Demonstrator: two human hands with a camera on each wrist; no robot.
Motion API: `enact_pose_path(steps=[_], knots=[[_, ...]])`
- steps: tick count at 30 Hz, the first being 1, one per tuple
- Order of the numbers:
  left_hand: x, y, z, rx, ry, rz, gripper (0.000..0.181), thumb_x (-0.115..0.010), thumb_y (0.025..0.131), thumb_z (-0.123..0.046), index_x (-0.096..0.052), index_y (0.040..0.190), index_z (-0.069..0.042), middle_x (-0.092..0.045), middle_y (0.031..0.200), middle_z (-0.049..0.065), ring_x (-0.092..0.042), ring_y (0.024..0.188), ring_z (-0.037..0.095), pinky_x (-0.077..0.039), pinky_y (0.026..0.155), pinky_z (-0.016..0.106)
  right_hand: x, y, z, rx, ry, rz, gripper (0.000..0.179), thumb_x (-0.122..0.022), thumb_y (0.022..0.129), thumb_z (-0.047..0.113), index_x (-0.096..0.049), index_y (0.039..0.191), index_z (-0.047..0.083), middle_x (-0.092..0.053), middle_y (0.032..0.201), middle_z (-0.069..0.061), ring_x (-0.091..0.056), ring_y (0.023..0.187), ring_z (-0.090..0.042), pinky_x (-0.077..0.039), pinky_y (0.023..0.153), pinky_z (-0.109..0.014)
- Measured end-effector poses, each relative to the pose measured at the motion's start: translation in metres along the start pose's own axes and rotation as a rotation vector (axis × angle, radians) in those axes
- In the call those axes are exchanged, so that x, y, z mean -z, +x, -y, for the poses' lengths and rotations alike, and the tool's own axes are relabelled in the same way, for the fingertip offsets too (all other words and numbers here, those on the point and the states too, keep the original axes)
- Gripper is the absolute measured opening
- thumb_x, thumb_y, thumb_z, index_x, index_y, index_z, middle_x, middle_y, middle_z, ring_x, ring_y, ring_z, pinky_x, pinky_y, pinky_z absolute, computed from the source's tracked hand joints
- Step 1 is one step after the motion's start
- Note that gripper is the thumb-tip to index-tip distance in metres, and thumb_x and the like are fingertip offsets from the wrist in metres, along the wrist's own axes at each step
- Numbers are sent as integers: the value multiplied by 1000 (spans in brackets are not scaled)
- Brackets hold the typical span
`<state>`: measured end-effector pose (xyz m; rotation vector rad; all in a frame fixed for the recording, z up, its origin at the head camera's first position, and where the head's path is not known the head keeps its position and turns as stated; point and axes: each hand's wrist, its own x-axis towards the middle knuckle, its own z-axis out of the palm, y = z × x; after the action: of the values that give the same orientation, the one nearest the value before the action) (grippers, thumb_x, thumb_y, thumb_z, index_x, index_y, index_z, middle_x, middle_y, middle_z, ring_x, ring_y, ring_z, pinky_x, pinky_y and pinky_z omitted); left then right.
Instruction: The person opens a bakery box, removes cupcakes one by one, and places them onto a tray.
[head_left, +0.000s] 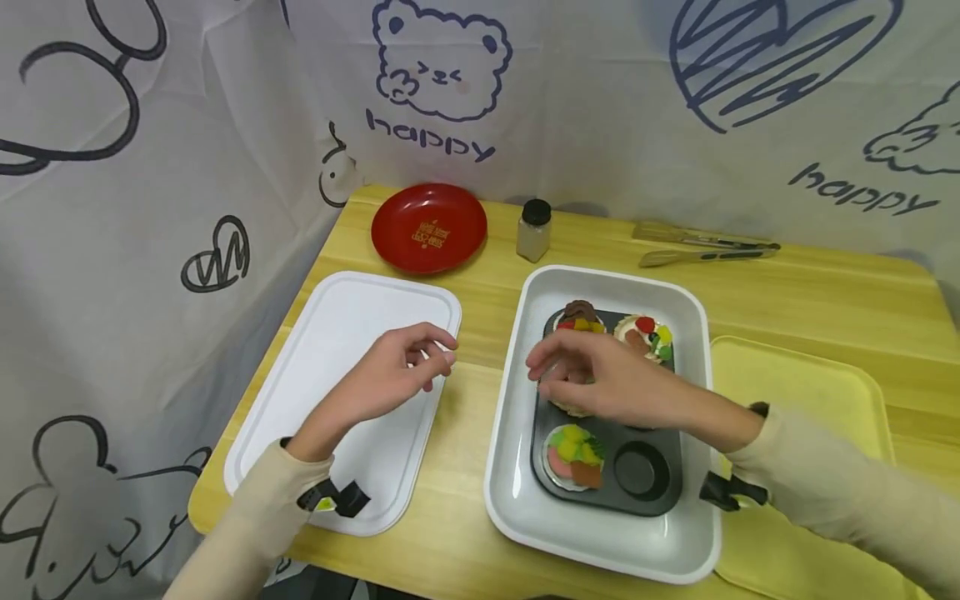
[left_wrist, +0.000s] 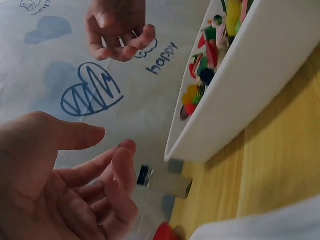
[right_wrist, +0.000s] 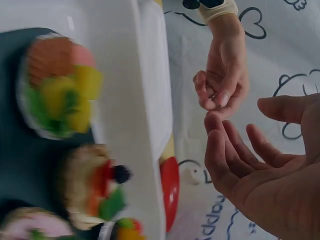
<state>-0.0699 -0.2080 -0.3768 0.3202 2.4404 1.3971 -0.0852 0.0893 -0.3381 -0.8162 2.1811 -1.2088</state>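
Observation:
My left hand (head_left: 393, 367) hovers over the right side of a white cutting board (head_left: 300, 383), its fingers loosely bent and nothing in them. In the left wrist view the thumb stands apart from the fingers. Above a dark muffin tin (head_left: 609, 437) is my right hand (head_left: 607, 375), fingers relaxed and also holding nothing. The tin sits in a deep white tray (head_left: 510, 500). Topped cupcakes fill several of its cups: one with fruit pieces (head_left: 573, 457) at front left, one with a red topping (head_left: 643, 337) at back right. The front right cup (head_left: 641, 469) is bare. My right hand partly hides the middle cupcakes.
A red plate (head_left: 429, 229) lies at the back left, beside a black-lidded jar (head_left: 534, 232). Tongs (head_left: 708, 246) rest along the back edge. On the right is a yellow tray (head_left: 795, 375). Printed white cloth hangs behind and left of the wooden table.

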Motion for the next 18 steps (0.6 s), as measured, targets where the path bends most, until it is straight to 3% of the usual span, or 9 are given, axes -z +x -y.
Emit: enact_pose_path(steps=[6, 11, 13, 18], knots=[[-38, 10, -3, -17, -185, 45, 24, -60, 101, -23, -64, 116, -6, -68, 86, 10, -62, 69, 35, -50, 59, 31, -15, -31, -31, 48, -61, -22, 27, -75, 91, 15, -64, 116, 14, -68, 98, 5, -66, 87, -10, -57, 78, -28], [-60, 20, -5, -33, -216, 28, 25, -61, 99, -21, -65, 114, -1, -67, 84, 14, -61, 72, 43, -54, 61, 37, -23, -48, -52, 67, -173, -23, 33, -78, 89, 22, -65, 116, 11, -68, 104, 0, -65, 90, -13, -56, 78, -32], [-67, 23, -6, -39, -215, 1, 25, -62, 98, -19, -65, 113, 0, -67, 83, 14, -62, 71, 40, -56, 62, 38, -25, -53, -57, 28, -227, -17, 37, -80, 86, 28, -65, 116, 11, -67, 104, 2, -63, 89, -13, -56, 78, -32], [-80, 28, -5, -36, -215, -69, 23, -66, 96, -17, -66, 110, 2, -64, 81, 10, -57, 67, 24, -47, 58, 24, -30, -60, -66, -42, -307, -35, 44, -86, 78, 39, -64, 109, 15, -61, 97, 7, -58, 89, -11, -53, 78, -29]])
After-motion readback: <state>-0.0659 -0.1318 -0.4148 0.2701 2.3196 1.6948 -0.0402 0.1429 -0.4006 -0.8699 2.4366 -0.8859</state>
